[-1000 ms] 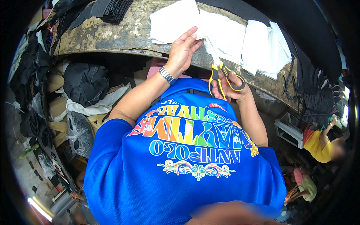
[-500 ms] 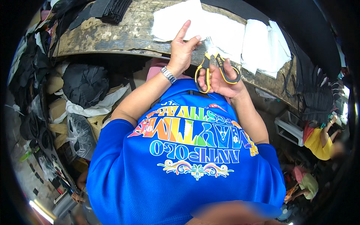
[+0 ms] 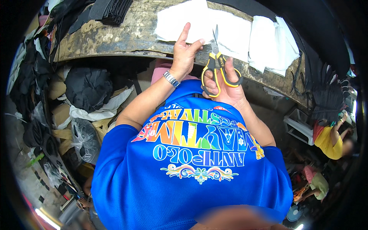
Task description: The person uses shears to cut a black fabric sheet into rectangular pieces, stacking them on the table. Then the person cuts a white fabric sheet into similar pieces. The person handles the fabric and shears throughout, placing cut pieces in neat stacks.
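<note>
Scissors (image 3: pixel 217 57) with black-and-yellow handles are in my right hand (image 3: pixel 230 90), the thumb and fingers at the handle loops. Their blades point away from me over the near edge of the white sheets (image 3: pixel 230 32), slightly parted at the tips. I cannot tell whether any sheet lies between them. At the left part of the white sheets is my left hand (image 3: pixel 184 53), with index finger and thumb stretched apart and a metal watch (image 3: pixel 171 78) on the wrist. Its other fingers are partly hidden. More white pieces (image 3: pixel 270 48) lie stacked to the right.
The worn wooden table (image 3: pixel 96 42) carries a stack of black pieces (image 3: pixel 113 10) at the far left. Black material (image 3: pixel 88 88) and plastic bags (image 3: pixel 84 140) lie below left. A white stool (image 3: pixel 297 126) and a person in yellow (image 3: pixel 329 143) are at the right.
The scissors have tilted, so their blades now show longer and point farther away from me. My right hand has turned slightly with them. My left hand has hardly moved.
</note>
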Available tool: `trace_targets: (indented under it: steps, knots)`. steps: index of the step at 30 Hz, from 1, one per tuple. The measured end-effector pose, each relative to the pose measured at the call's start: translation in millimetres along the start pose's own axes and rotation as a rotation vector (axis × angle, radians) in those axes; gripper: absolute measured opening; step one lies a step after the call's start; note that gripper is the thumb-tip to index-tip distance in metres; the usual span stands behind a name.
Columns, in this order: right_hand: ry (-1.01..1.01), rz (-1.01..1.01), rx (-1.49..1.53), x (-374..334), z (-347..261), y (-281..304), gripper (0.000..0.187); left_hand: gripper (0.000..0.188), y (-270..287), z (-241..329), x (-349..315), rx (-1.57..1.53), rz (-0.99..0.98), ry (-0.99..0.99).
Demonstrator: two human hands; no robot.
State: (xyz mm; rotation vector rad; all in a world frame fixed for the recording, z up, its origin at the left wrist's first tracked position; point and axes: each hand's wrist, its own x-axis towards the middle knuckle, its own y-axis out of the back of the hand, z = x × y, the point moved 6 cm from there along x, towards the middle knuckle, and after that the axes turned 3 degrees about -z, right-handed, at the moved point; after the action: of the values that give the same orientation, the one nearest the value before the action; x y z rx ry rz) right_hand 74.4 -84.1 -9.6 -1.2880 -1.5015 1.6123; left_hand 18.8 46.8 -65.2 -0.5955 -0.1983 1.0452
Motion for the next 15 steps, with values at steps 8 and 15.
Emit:
trace_targets:
  steps: [8,15]
  knots:
    - [-0.118,-0.091,0.113,0.0,7.0,-8.9,0.082,0.085,12.3,14.8,-1.6,0.013,-0.005,-0.036]
    - [-0.127,-0.158,0.119,4.7,4.8,-7.5,0.081,0.084,12.1,13.0,-10.8,-0.077,-0.053,0.006]
